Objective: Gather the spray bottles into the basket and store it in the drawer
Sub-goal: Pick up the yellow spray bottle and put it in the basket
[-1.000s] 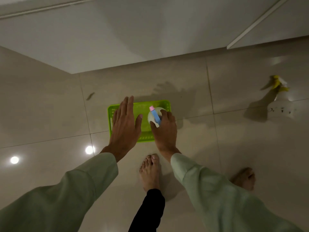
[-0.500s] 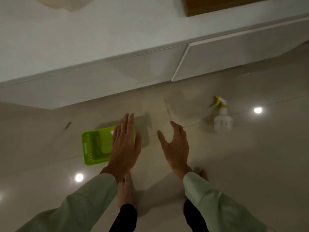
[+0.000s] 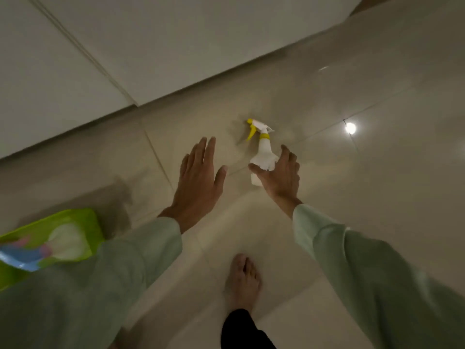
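White plastic spray bottle, yellow trigger, upright on glossy tile; both hands spread, empty.

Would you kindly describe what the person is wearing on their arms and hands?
Both arms are covered by loose, pale green long sleeves that end at the wrists. The left hand and right hand are bare: no gloves, rings, watch or bracelets show. The sleeves look plain, without visible markings.

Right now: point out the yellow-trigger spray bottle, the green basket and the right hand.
yellow-trigger spray bottle (image 3: 264,152): head view, on its white neck.
green basket (image 3: 83,219): head view, on its far rim.
right hand (image 3: 281,178): head view, on the back of the hand.
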Demonstrator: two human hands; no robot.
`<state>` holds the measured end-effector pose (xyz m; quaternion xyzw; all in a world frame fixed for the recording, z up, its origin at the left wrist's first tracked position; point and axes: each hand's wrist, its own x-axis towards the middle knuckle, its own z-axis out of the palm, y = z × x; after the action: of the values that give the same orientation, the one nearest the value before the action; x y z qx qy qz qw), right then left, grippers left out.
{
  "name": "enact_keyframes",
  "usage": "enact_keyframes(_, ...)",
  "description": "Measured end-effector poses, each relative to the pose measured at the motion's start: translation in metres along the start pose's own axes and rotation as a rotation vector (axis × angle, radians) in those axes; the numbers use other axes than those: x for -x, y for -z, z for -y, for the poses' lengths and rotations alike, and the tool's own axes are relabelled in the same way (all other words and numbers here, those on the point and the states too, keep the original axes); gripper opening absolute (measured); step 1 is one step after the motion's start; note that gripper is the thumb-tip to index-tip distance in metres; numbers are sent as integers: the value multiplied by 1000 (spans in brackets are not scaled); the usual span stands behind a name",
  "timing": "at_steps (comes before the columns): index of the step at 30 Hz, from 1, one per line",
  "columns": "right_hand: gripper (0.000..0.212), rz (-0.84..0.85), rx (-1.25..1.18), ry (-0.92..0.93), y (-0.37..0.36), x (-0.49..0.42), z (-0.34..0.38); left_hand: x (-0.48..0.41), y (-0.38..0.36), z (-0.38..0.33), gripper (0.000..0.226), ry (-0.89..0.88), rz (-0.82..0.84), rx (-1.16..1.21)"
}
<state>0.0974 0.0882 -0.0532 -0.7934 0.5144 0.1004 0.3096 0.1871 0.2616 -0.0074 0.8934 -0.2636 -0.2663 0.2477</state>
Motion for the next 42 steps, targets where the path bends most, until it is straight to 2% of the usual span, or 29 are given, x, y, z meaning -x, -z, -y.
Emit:
enact_keyframes(3,101,59,-4,-71,-18,-33,-15,-25,-33,3,65,-14,16,-21)
enact_keyframes(8,75,104,-228,-183,-37,-56,-11,-35,-54,16,64,-15,30,-43)
enact_keyframes(12,78,77,-338,-199,-36,-34,6,-15,-37,26,64,10,29,-33)
enact_keyframes(15,84,73,-446,-172,-25,2,31,10,-3,29,64,38,10,-16)
enact_keyframes(18,80,111,-508,-103,-8,48,73,38,44,37,65,69,-40,-7)
enact_keyframes(23,86,209,-502,143,2,138,150,95,127,64,64,157,-145,39)
enact_keyframes(25,82,245,-530,188,0,173,182,121,158,81,67,187,-187,42)
enact_keyframes(29,50,311,-717,159,-15,248,245,182,215,131,66,263,-268,46)
enact_keyframes(33,35,377,-764,162,-45,315,294,242,255,185,67,336,-317,82)
enact_keyframes(37,35,463,-767,144,-84,371,327,288,290,235,63,378,-362,139)
enact_keyframes(42,58,533,-786,49,-140,428,351,333,321,301,65,413,-358,164)
